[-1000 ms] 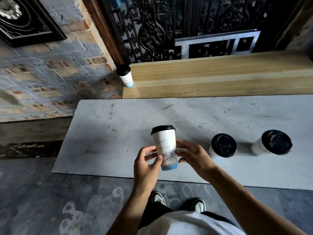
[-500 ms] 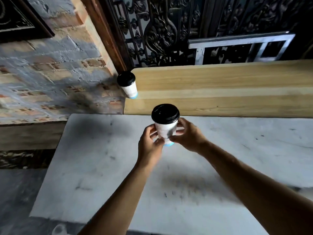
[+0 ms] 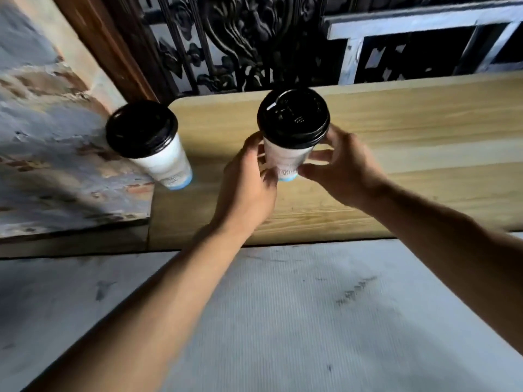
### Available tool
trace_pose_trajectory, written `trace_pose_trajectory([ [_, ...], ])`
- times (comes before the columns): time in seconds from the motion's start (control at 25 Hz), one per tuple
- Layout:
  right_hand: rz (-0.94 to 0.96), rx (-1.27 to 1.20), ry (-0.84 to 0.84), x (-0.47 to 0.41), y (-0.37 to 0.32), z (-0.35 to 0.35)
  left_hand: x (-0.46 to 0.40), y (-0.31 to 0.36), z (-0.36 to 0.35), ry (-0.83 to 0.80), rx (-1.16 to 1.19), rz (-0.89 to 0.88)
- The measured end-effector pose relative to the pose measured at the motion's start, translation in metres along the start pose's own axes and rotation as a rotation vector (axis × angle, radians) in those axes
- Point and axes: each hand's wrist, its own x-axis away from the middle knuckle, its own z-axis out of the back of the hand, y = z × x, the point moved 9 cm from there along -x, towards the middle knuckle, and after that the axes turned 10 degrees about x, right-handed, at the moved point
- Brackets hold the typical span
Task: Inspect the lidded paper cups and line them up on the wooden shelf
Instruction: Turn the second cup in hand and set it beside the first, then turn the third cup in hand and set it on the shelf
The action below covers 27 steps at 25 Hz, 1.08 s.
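Nearest me lies the scuffed grey-white bench [image 3: 311,321]. Beyond it, over the pale wooden shelf [image 3: 410,131], my left hand [image 3: 249,182] and right hand [image 3: 339,168] pinch the lower wall of a white paper cup with a black plastic lid [image 3: 293,120] between them. I judge this the placing step: next, lower it upright beside the second black-lidded white cup [image 3: 147,137] at nine o'clock on the shelf's end. Half a second ago my cup was over the bench edge; now it is above the shelf.
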Motion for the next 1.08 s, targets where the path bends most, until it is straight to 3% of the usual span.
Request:
trace_pose_trajectory([
  [0.32, -0.044, 0.048, -0.053, -0.007, 0.013, -0.010, 0.001, -0.017, -0.001, 0.000, -0.014, 0.066],
  [0.56, -0.218, 0.162, -0.246, 0.017, 0.020, -0.001, 0.042, -0.018, 0.003, 0.011, -0.068, 0.178],
  [0.8, -0.198, 0.270, -0.327, 0.111, 0.017, 0.072, 0.116, 0.049, -0.021, -0.060, -0.271, 0.096],
  [1.08, -0.052, 0.252, -0.356, 0.222, 0.009, 0.179, 0.253, 0.157, -0.124, -0.185, -0.377, -0.016],
])
